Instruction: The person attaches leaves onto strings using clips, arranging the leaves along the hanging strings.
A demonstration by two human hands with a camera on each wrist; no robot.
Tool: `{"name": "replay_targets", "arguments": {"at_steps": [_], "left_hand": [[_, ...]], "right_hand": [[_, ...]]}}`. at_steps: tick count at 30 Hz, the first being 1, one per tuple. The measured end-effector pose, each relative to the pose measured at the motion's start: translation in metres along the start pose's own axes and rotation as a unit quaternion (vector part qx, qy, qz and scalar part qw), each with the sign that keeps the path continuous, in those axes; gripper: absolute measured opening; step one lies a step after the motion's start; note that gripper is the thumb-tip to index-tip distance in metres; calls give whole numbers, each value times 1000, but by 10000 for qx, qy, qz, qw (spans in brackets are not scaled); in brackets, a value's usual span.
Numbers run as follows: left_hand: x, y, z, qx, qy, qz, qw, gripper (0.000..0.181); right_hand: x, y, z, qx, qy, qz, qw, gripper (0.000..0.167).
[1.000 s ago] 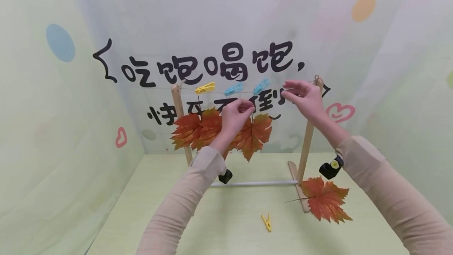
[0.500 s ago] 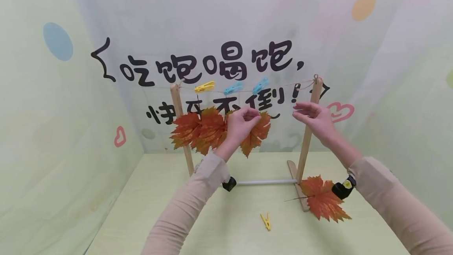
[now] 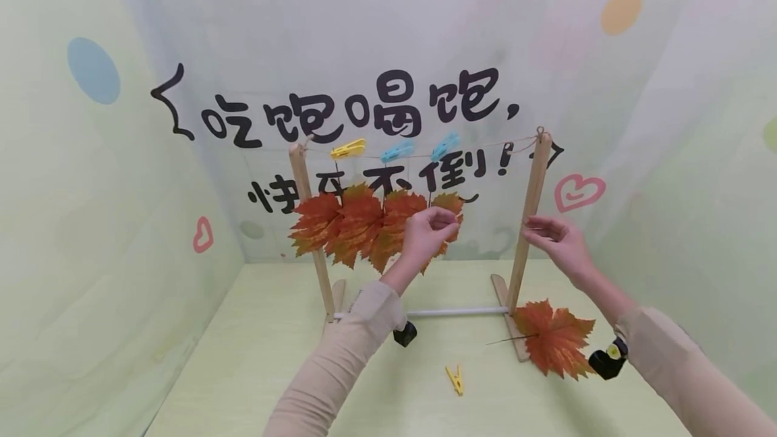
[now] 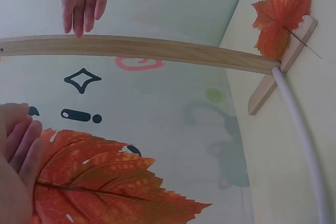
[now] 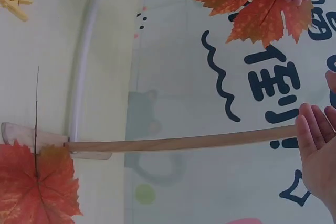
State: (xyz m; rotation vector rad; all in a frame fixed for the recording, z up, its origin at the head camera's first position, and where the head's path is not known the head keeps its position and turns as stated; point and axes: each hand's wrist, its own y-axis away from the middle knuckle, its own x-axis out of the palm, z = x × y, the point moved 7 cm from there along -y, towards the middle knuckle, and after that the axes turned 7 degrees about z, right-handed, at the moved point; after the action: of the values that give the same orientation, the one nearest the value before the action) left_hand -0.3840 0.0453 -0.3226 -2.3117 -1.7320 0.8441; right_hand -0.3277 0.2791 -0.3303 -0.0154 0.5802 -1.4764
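Note:
My left hand (image 3: pixel 427 235) is in front of the rightmost hanging maple leaf (image 3: pixel 450 204), fingers loosely bent with nothing held. Beside the right wooden post (image 3: pixel 529 221) is my right hand (image 3: pixel 561 247), fingers relaxed and holding nothing. Several orange-red leaves hang from a string (image 3: pixel 485 152) between the posts. A yellow clothespin (image 3: pixel 349 148) and two blue clothespins (image 3: pixel 397 150) sit on that string. In the left wrist view, a hanging leaf (image 4: pixel 105 182) is close to the left fingers; whether they touch cannot be told.
A loose maple leaf (image 3: pixel 555 339) lies on the table by the rack's right foot (image 3: pixel 510 315). Nearer the front lies a yellow clothespin (image 3: pixel 455 380). A white rod (image 3: pixel 455 313) joins the feet. The left post (image 3: pixel 303 174) stands behind the leaves.
Both hands have come down from near the string. The left also shifted slightly right, and the right moved outward to the right. The clothespins and leaves stay in place.

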Motion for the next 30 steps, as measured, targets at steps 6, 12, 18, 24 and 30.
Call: {"name": "replay_targets", "arguments": {"at_steps": [6,12,18,24,30], "left_hand": [[20,7,14,-125,-188,217,9995,14],[33,10,20,-62,-187,302,9994,19],[49,17,39,-220,-231,437,9985,15],[70,28,62,-541,-218,724,9957,24],[91,43,81,-726,-417,1134,9900,22]], "right_hand": [[-5,17,-22,246,132,66,9996,45],[-6,34,-39,445,296,75,9985,46],[-7,50,-52,632,425,60,9971,47],[-14,61,-64,709,475,-130,9963,47],[-18,72,-78,881,381,-258,9950,49]]}}
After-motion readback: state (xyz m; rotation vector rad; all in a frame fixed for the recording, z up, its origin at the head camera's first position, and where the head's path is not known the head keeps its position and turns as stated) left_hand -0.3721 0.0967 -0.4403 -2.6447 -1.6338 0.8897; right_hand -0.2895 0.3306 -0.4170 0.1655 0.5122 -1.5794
